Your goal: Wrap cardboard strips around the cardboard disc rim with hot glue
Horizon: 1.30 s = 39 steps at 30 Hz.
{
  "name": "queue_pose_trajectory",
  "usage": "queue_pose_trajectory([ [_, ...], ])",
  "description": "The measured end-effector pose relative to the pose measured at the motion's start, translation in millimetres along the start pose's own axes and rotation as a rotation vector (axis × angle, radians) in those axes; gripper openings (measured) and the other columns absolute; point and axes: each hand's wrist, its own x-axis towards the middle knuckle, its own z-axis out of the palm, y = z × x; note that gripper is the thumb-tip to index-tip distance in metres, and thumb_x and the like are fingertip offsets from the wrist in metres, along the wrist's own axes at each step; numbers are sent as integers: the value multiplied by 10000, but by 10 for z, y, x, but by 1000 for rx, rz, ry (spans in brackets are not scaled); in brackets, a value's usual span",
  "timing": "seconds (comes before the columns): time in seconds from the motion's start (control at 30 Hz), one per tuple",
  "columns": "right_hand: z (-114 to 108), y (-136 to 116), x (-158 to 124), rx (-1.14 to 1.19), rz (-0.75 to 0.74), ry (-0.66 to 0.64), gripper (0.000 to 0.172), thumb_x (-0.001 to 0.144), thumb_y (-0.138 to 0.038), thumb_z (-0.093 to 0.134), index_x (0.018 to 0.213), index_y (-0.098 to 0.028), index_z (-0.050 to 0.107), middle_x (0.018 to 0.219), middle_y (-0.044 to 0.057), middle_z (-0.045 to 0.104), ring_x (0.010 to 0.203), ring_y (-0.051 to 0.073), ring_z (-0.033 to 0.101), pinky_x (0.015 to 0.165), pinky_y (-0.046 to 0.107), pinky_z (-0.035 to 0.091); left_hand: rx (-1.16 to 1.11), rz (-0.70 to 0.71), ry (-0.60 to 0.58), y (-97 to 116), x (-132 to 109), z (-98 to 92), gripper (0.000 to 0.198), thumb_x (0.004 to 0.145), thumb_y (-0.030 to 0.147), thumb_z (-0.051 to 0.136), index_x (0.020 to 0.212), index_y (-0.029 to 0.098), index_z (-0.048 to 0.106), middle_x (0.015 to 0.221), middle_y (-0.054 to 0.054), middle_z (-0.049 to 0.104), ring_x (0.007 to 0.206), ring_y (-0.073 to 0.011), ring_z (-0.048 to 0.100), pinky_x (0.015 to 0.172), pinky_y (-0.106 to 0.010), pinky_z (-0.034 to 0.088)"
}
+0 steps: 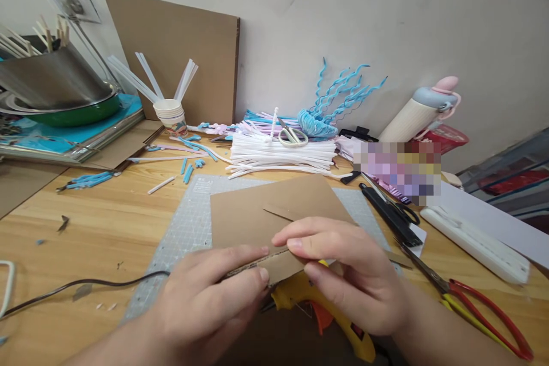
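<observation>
Both hands pinch a small strip of brown cardboard (pixel 281 263) over the near edge of a grey cutting mat (pixel 189 229). My left hand (pixel 210 297) grips the strip's left end between thumb and fingers. My right hand (pixel 347 274) holds its right end, fingers curled over the top. A larger sheet of brown cardboard (pixel 257 209) lies on the mat just behind the strip. Beneath my hands lies a yellow hot glue gun (pixel 330 320) with an orange trigger, its black cord (pixel 86 285) trailing left across the wooden table.
Red-handled scissors (pixel 476 303) and a black knife (pixel 390 214) lie to the right, beside a white case (pixel 476 245). Behind the mat sit white strips (pixel 283 157), small scissors (pixel 291 135), blue curly pipe cleaners (pixel 338 97), a paper cup (pixel 171 114), a bottle (pixel 420 111), a leaning cardboard board (pixel 180 63) and a pan (pixel 64 91).
</observation>
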Motion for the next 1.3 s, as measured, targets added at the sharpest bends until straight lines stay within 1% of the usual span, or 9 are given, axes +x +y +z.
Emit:
queue_pose_trajectory([
  [0.1, -37, -104, 50, -116, -51, -33, 348, 869, -21, 579, 1185, -146, 652, 1057, 138, 757, 1030, 204, 728, 903, 317, 593, 7, 15, -13, 9, -29, -11, 139, 938, 133, 589, 1066, 184, 605, 1023, -105, 805, 788, -156, 790, 642, -218, 616],
  [0.23, -34, -168, 83, -122, -93, -132, 220, 940, -131, 599, 1149, -128, 669, 1094, 165, 740, 990, 204, 720, 862, 302, 600, 17, 23, -25, 26, -7, -29, 116, 969, 153, 545, 1057, 186, 613, 1008, -95, 806, 752, -163, 785, 586, -234, 602],
  [0.3, -14, -160, 82, -96, -88, -143, 200, 965, -144, 580, 1133, -109, 682, 1071, 174, 741, 968, 209, 720, 838, 311, 605, 27, 31, -13, 28, 18, -31, 104, 978, 162, 534, 1043, 187, 612, 987, -89, 807, 722, -165, 780, 568, -240, 598],
  [0.47, 40, -83, 50, 72, -38, -93, 253, 1010, -188, 529, 1183, -104, 693, 1054, 172, 746, 992, 217, 719, 848, 347, 614, -96, 36, -17, 12, 65, -7, 164, 940, 107, 573, 1092, 162, 601, 1025, -99, 791, 781, -164, 776, 607, -228, 602],
  [0.6, 69, -22, 29, 124, -10, -30, 247, 1010, -140, 516, 1156, -111, 713, 1047, 155, 749, 997, 201, 718, 865, 334, 597, -175, 20, -5, 6, 72, 7, 207, 910, 63, 599, 1097, 154, 606, 1029, -89, 779, 797, -156, 761, 620, -211, 594],
  [0.67, 72, -11, 27, 128, -6, -38, 262, 1018, -121, 493, 1163, -120, 711, 1060, 146, 748, 1004, 191, 715, 877, 330, 588, -175, 17, 4, 9, 66, 5, 225, 904, 64, 614, 1113, 147, 612, 1040, -93, 776, 810, -155, 759, 641, -208, 597],
  [0.87, 61, -30, 30, 124, -13, -56, 271, 1044, -173, 481, 1194, -157, 706, 1070, 132, 751, 1006, 183, 713, 869, 331, 592, -162, 13, 4, 2, 39, 9, 213, 915, 76, 604, 1114, 150, 614, 1021, -92, 777, 817, -147, 763, 669, -190, 598],
  [1.1, 81, -19, 3, 163, 0, -35, 263, 1022, -115, 504, 1169, -122, 722, 1064, 142, 754, 991, 198, 718, 859, 349, 587, -158, -47, 2, 15, 1, 50, 451, 890, 71, 612, 1292, 250, 512, 1035, -52, 786, 823, -148, 774, 678, -199, 617],
  [1.3, 77, -39, -1, 180, 16, -34, 292, 1008, -99, 483, 1174, -133, 722, 1073, 139, 750, 996, 196, 714, 864, 347, 587, -154, -25, -36, 18, 10, 10, 383, 886, 71, 595, 1240, 215, 561, 1053, -79, 786, 824, -148, 767, 670, -205, 605],
])
